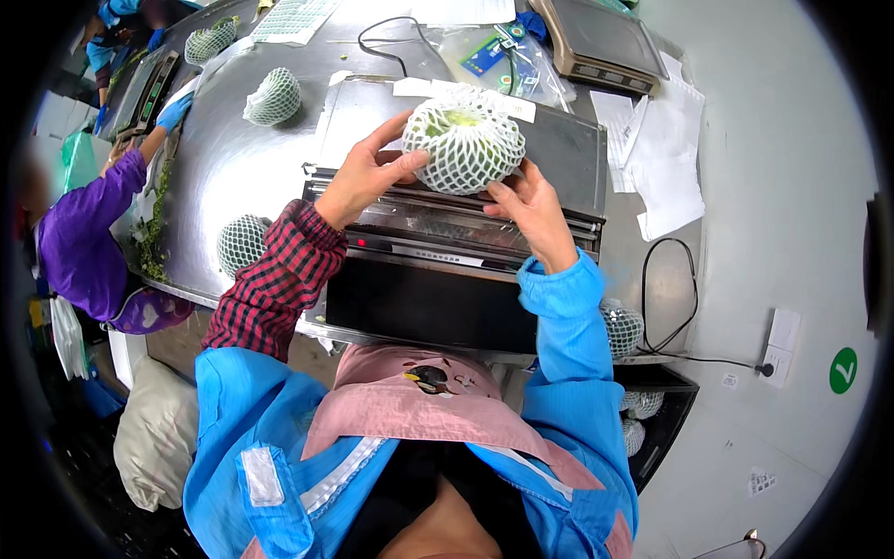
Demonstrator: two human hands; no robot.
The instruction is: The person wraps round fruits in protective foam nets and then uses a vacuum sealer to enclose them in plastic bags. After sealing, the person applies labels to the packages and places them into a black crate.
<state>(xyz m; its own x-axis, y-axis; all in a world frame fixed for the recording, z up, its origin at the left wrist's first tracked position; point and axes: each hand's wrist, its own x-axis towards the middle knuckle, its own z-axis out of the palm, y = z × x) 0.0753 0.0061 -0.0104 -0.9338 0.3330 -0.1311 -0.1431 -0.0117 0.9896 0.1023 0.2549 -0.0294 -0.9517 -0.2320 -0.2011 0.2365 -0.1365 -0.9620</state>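
Observation:
My left hand (363,175) grips the left side of a round, pale green vegetable in a white foam net (464,143). At its lower right, the fingers of my right hand (527,206) support it. The net gathers at the top, where some green shows through. Under my hands lies a cling film wrapping machine (447,244) with metal rollers, a flat plate (566,161) behind them and a small red light. White paper strips (412,87) lie along the plate's far edge.
Other netted pieces (272,98) sit on the steel table (195,168). A weighing scale (601,42), papers (663,154) and plastic bags (517,63) lie at the back and right. A black crate (663,447) holds more. At left, a person in purple (91,230) works.

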